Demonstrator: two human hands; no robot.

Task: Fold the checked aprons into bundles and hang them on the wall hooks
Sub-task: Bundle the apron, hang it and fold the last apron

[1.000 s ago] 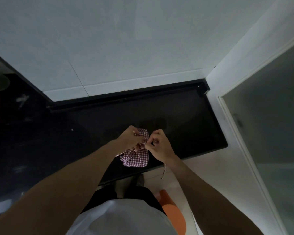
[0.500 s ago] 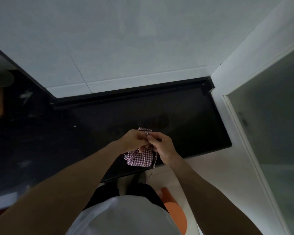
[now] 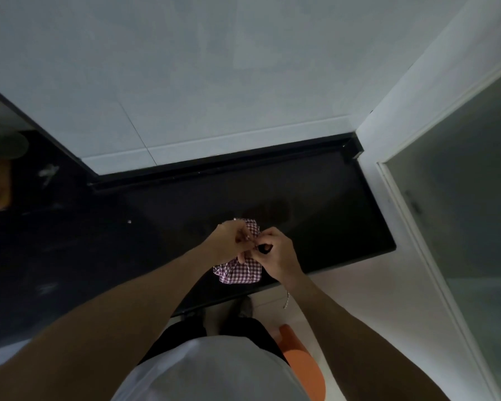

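- Left hand [image 3: 229, 241]: fingers curled round the upper part of the apron bundle [image 3: 239, 272], gripping it from its 9 o'clock side. Fingertips point toward 3 o'clock and meet the other hand.
- Apron bundle: red-and-white checked woven cloth, gathered into a compact crumpled wad with soft pleats fanning out at its lower end. Long axis runs about 12 to 6 o'clock; a small tuft shows above the knuckles at 12, the wider pleated end sits below the hands at 6. Held in the air over the near edge of the black countertop [image 3: 315, 198], not resting flat on it.
- Right hand [image 3: 275, 253]: fingers curled, thumb and forefinger pinching at the bundle's 3 o'clock side, just against the left fingertips. Exactly what the pinch holds is too small to tell; it looks like cloth or tie.
- Strap [image 3: 287, 299]: thin checked tie, hanging slack toward 6 o'clock below the right wrist.
- Countertop: glossy, dark, flat, L-shaped, with a raised back lip.
- Wall [image 3: 214, 68] at 12 o'clock: smooth pale tile with thin joints.
- Orange stool [image 3: 301, 360] at 5 o'clock: rounded, matte.
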